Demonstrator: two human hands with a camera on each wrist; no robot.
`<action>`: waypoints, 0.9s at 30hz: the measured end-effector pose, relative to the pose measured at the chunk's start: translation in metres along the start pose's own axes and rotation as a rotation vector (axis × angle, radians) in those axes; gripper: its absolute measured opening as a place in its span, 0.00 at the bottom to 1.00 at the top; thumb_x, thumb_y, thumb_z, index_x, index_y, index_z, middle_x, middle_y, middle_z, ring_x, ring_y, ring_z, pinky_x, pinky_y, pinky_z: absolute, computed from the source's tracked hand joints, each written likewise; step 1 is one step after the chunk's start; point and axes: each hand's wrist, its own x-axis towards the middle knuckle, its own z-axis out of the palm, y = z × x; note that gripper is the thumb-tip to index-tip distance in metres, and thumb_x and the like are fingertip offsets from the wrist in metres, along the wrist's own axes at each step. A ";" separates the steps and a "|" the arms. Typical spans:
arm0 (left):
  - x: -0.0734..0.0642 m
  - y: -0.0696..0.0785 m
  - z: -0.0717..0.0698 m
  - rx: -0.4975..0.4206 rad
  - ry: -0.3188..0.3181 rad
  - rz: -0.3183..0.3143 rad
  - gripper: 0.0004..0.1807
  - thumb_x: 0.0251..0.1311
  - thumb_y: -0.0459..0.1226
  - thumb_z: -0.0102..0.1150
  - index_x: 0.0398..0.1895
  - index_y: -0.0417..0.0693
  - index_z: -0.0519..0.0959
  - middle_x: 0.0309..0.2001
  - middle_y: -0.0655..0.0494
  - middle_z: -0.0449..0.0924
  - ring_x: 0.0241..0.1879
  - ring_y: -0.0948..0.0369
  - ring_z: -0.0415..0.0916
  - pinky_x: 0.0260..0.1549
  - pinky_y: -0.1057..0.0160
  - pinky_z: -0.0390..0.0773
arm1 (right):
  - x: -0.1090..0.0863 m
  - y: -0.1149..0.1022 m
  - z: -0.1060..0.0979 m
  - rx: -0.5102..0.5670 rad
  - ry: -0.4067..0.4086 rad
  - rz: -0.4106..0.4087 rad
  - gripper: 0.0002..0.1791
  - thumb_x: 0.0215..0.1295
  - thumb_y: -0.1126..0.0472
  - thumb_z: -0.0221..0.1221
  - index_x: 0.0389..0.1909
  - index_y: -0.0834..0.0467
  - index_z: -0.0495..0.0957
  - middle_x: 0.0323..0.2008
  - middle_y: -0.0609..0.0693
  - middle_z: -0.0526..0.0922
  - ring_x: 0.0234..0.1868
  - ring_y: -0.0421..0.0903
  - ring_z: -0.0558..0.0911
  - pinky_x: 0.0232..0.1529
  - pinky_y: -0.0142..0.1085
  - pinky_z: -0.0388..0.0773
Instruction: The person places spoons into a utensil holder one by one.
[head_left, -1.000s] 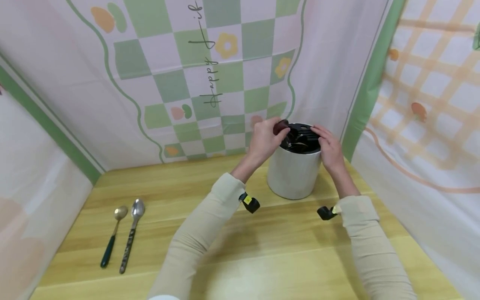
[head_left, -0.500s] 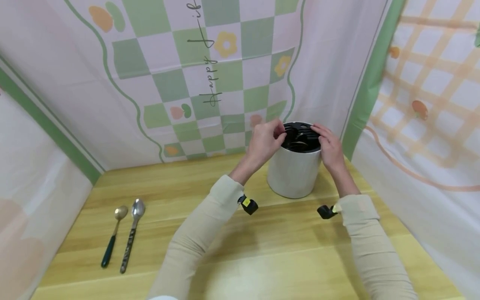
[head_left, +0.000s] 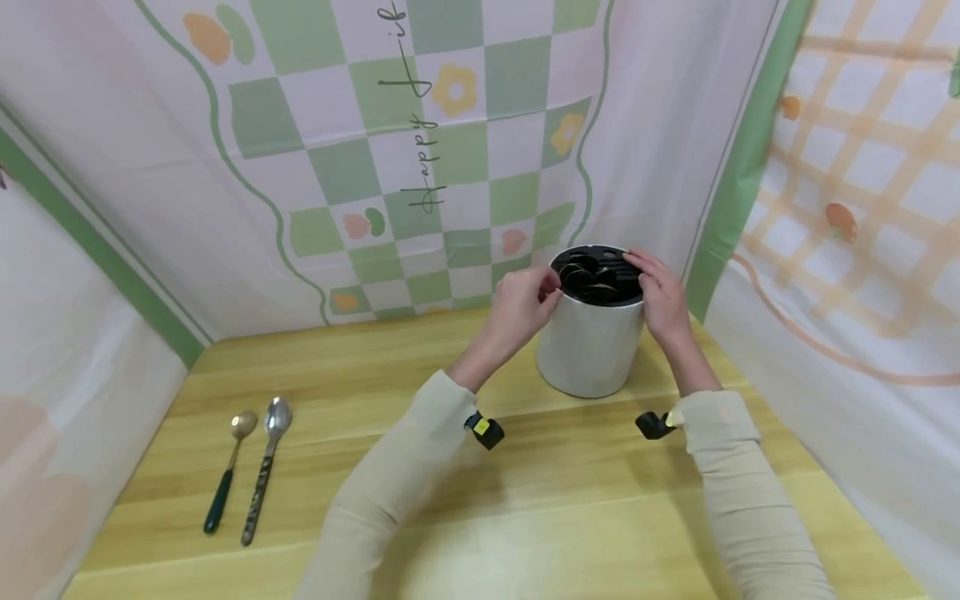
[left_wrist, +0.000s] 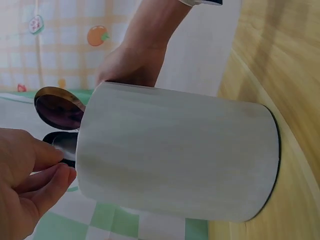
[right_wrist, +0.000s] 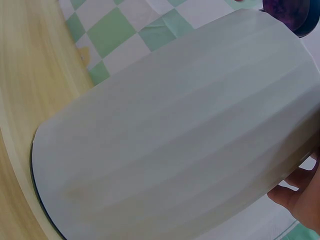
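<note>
A white cylindrical utensil holder point(head_left: 588, 350) with a black slotted insert point(head_left: 618, 271) stands upright at the back right of the table. Dark spoons point(head_left: 579, 271) stand in it, bowls up; the left wrist view shows a dark reddish spoon bowl point(left_wrist: 59, 107) above the rim and another dark spoon point(left_wrist: 65, 145) beside it. My left hand point(head_left: 521, 304) is at the holder's left rim, fingers bent and fingertips close together, overlapping the second spoon in the left wrist view. My right hand point(head_left: 663, 300) holds the holder's right side, fingertips on the rim.
Two spoons lie on the wooden table point(head_left: 360, 525) at the left: a gold one with a dark green handle point(head_left: 217, 502) and a silver one with a patterned handle point(head_left: 257, 500). Patterned cloth walls point(head_left: 420, 167) stand close behind and beside the table.
My left hand lowered a dark reddish spoon into the holder, then drew back down and left to the rim. The right hand stays on the holder.
</note>
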 end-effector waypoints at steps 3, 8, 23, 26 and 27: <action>-0.013 -0.008 -0.004 -0.024 0.005 -0.001 0.03 0.65 0.34 0.61 0.37 0.43 0.81 0.35 0.53 0.87 0.33 0.63 0.83 0.33 0.75 0.79 | 0.001 0.000 0.000 -0.006 -0.004 -0.002 0.25 0.75 0.63 0.37 0.66 0.61 0.73 0.73 0.55 0.68 0.77 0.55 0.60 0.79 0.45 0.51; -0.039 -0.022 -0.013 -0.049 0.001 -0.047 0.03 0.65 0.32 0.60 0.37 0.42 0.81 0.34 0.51 0.86 0.32 0.62 0.82 0.31 0.74 0.80 | 0.000 -0.001 -0.001 -0.004 -0.006 0.000 0.25 0.75 0.64 0.37 0.65 0.62 0.73 0.72 0.56 0.68 0.77 0.55 0.60 0.79 0.45 0.51; -0.112 -0.058 -0.051 -0.049 0.004 -0.178 0.02 0.64 0.31 0.62 0.37 0.42 0.81 0.33 0.51 0.85 0.32 0.60 0.83 0.32 0.69 0.84 | 0.000 -0.001 0.000 0.002 0.000 -0.005 0.25 0.75 0.64 0.37 0.65 0.64 0.73 0.72 0.58 0.68 0.77 0.56 0.60 0.79 0.42 0.51; -0.128 -0.065 -0.059 -0.043 -0.003 -0.218 0.02 0.64 0.31 0.62 0.37 0.42 0.81 0.33 0.52 0.84 0.33 0.60 0.82 0.32 0.68 0.84 | 0.000 -0.002 0.000 -0.003 -0.004 0.000 0.25 0.75 0.63 0.37 0.65 0.63 0.74 0.72 0.57 0.68 0.77 0.55 0.60 0.79 0.42 0.52; -0.133 -0.067 -0.061 -0.041 -0.003 -0.227 0.02 0.64 0.31 0.62 0.38 0.42 0.81 0.33 0.52 0.84 0.33 0.61 0.82 0.32 0.68 0.84 | -0.001 -0.003 0.001 -0.001 -0.006 0.000 0.25 0.75 0.63 0.37 0.65 0.62 0.74 0.72 0.57 0.68 0.77 0.55 0.60 0.79 0.43 0.52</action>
